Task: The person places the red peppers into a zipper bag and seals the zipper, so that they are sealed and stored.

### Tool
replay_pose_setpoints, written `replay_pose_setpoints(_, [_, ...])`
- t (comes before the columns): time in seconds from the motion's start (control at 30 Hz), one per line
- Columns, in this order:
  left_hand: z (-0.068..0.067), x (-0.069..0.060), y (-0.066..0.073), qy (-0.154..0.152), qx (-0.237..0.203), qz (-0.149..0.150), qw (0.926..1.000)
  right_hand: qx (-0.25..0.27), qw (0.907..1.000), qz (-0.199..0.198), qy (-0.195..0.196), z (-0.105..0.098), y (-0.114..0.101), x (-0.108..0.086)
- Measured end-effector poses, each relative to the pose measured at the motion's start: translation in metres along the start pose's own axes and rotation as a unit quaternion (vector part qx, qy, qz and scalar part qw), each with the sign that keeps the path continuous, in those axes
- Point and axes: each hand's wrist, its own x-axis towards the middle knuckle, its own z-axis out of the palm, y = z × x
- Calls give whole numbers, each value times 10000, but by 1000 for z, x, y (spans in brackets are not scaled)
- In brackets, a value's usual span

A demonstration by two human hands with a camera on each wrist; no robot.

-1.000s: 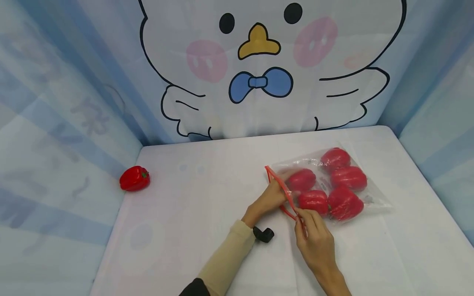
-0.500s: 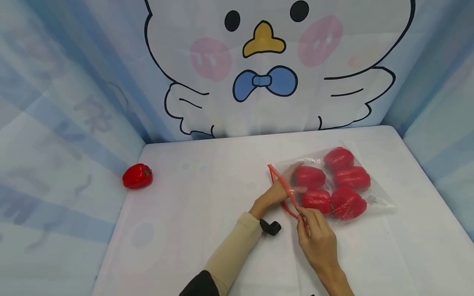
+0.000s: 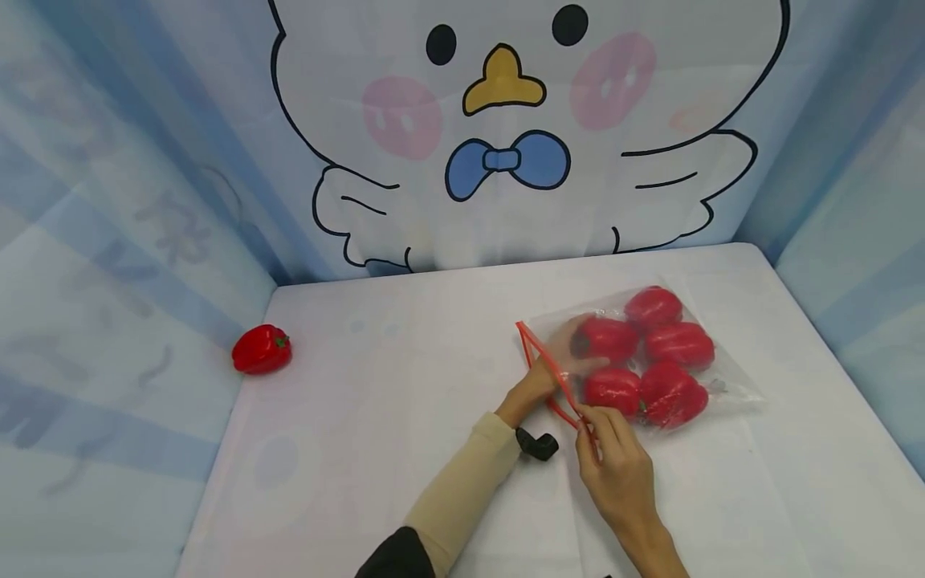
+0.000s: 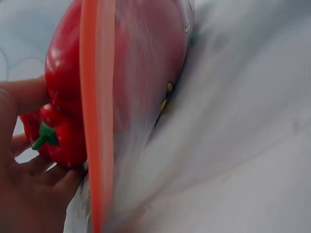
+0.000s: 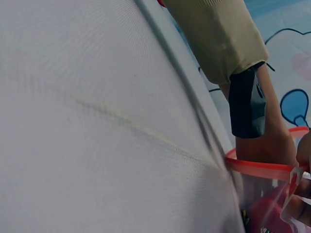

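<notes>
A clear zip bag with a red-orange zip edge lies on the right of the table with several red bell peppers in it. My left hand reaches through the bag's mouth. Its spread thumb and fingers touch the bell pepper nearest the opening. In the left wrist view this pepper shows its green stem towards the palm, with the fingers below it. My right hand pinches the near end of the zip edge, keeping the mouth apart; its fingers show only partly in the right wrist view.
Another red bell pepper lies at the table's left edge, outside the bag. The white table is bounded by a printed curtain behind and at both sides. A black strap sits on my left wrist.
My left hand has gone deeper into the bag, and the pepper at it has moved right, against the others. The left fingers have spread. My right hand stays on the zip edge.
</notes>
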Motion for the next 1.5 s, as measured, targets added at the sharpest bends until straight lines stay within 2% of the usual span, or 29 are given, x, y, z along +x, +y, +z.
replay_pose_setpoints(0.17, [4,0,3,493,528,-19,9974,8,9999,-95,52,1,-1,1])
replay_pose_setpoints(0.3, [10,1,4,845,783,-12,9933,-8,9999,-110,67,1,-1,2])
replay_pose_setpoints(0.5, [15,4,7,1168,735,-152,9903,-13,9999,-125,42,2,-2,2])
replay_pose_setpoints(0.67, [13,6,9,1195,709,-79,9903,0,9999,-133,45,1,-3,2])
replay_pose_setpoints(0.93, [15,2,11,1229,1225,-202,9846,-29,9999,-112,38,0,-3,-1])
replay_pose_setpoints(1.2, [17,-3,15,1101,1551,-526,9803,-18,9999,-123,58,0,-1,-3])
replay_pose_setpoints(1.4, [15,-7,14,949,1450,-548,9833,-54,9999,-80,51,0,0,-4])
replay_pose_setpoints(1.5, [12,-13,13,894,1216,-390,9878,-64,10000,-66,25,0,-1,-5])
